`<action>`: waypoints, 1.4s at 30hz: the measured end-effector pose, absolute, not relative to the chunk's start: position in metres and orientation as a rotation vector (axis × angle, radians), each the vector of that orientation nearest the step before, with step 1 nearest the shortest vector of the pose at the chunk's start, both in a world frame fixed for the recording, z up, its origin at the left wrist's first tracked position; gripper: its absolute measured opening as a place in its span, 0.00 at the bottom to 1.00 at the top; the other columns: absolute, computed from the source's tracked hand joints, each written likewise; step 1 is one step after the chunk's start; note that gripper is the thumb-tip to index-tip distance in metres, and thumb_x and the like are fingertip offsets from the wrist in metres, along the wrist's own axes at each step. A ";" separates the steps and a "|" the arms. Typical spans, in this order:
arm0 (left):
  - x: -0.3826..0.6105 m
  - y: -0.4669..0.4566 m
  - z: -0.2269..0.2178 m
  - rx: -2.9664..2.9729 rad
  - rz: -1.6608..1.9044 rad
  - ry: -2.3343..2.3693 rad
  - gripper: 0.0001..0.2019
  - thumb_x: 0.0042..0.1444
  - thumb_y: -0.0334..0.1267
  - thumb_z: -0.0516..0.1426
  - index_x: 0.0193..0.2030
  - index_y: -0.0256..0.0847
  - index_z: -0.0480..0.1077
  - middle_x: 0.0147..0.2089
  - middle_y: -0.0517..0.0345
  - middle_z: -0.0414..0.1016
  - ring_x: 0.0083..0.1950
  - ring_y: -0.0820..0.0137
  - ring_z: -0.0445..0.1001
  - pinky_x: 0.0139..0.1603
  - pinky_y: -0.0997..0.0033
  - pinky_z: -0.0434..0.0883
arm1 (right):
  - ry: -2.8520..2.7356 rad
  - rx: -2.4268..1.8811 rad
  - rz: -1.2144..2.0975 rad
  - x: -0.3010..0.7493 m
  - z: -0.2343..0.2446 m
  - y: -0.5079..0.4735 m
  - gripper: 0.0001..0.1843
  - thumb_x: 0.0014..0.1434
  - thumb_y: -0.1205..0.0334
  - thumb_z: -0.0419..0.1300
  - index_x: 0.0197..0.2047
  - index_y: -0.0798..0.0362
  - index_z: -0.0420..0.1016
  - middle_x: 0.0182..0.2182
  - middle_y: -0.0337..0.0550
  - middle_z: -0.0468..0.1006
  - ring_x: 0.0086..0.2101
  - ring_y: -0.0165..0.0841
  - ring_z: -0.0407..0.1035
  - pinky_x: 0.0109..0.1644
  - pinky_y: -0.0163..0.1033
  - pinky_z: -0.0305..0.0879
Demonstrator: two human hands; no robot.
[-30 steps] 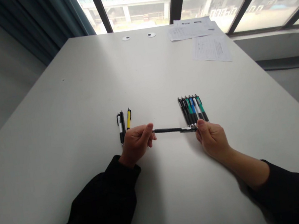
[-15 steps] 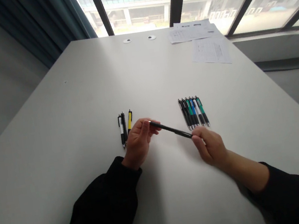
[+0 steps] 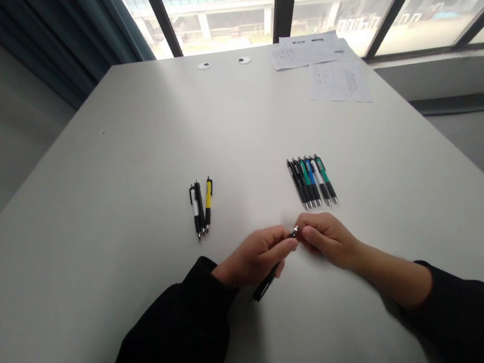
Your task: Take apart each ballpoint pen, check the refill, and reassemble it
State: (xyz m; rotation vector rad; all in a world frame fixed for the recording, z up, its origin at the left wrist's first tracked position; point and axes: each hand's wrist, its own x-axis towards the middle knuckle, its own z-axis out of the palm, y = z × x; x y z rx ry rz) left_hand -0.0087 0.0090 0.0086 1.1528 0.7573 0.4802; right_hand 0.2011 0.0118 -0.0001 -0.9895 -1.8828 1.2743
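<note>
A black pen (image 3: 264, 287) lies slantwise in my left hand (image 3: 260, 256), whose fingers are closed round its middle. Its clip end points down to the left, and its silver tip comes out between my left thumb and fingers. Right at that tip, my right hand (image 3: 329, 238) is closed, thumb against curled fingers. Whether those fingers pinch the tip or hold some small part is hidden. Beyond my right hand several pens (image 3: 310, 182) lie side by side in a row, black, green, blue and white. Beyond my left hand are a white pen (image 3: 195, 211), a black pen (image 3: 200, 206) and a yellow pen (image 3: 209, 201).
The white table (image 3: 132, 179) runs back to the window. Printed papers (image 3: 339, 82) lie at its far right, and two oval white fittings (image 3: 204, 66) sit near the far edge. A dark curtain (image 3: 80, 42) hangs at the left.
The held pen has swung round: its clip end has left my right hand and now points down-left below my left hand. My left hand has moved right and nearer, its fingertips close to my right hand.
</note>
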 end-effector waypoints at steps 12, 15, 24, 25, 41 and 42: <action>-0.016 0.015 0.010 1.086 0.379 0.741 0.21 0.63 0.55 0.56 0.36 0.35 0.71 0.24 0.62 0.69 0.17 0.79 0.62 0.15 0.79 0.60 | -1.684 -0.885 1.536 0.201 -0.003 0.009 0.08 0.67 0.56 0.60 0.41 0.52 0.71 0.29 0.39 0.75 0.29 0.30 0.67 0.34 0.35 0.62; -0.017 0.018 0.013 1.082 0.382 0.719 0.22 0.64 0.54 0.56 0.34 0.34 0.71 0.21 0.63 0.68 0.17 0.80 0.59 0.17 0.79 0.59 | -1.605 -0.874 1.607 0.200 -0.003 0.009 0.12 0.66 0.54 0.61 0.47 0.52 0.69 0.30 0.39 0.74 0.30 0.31 0.68 0.33 0.36 0.62; -0.016 0.016 0.002 1.003 0.485 0.676 0.16 0.65 0.49 0.56 0.48 0.37 0.65 0.27 0.58 0.77 0.15 0.82 0.56 0.16 0.80 0.53 | -1.597 -0.933 1.584 0.201 -0.004 0.012 0.14 0.64 0.57 0.65 0.50 0.50 0.68 0.26 0.32 0.64 0.26 0.28 0.58 0.28 0.34 0.55; -0.016 0.016 0.001 0.995 0.488 0.672 0.15 0.65 0.48 0.56 0.48 0.38 0.63 0.27 0.59 0.77 0.14 0.82 0.55 0.15 0.81 0.53 | -1.608 -0.943 1.583 0.201 -0.005 0.012 0.15 0.64 0.57 0.65 0.50 0.49 0.67 0.26 0.32 0.64 0.26 0.28 0.58 0.28 0.34 0.55; -0.015 0.017 0.000 0.963 0.508 0.673 0.14 0.66 0.48 0.56 0.46 0.40 0.61 0.26 0.60 0.77 0.13 0.81 0.56 0.13 0.83 0.52 | -1.636 -0.981 1.513 0.200 -0.008 0.012 0.05 0.67 0.59 0.61 0.43 0.51 0.73 0.24 0.33 0.65 0.25 0.27 0.62 0.30 0.35 0.59; -0.015 0.018 -0.001 0.957 0.511 0.673 0.15 0.65 0.49 0.56 0.47 0.40 0.61 0.25 0.60 0.77 0.13 0.81 0.56 0.13 0.82 0.51 | -1.631 -0.956 1.501 0.200 -0.008 0.011 0.05 0.67 0.60 0.61 0.43 0.51 0.74 0.26 0.34 0.67 0.26 0.28 0.63 0.31 0.35 0.60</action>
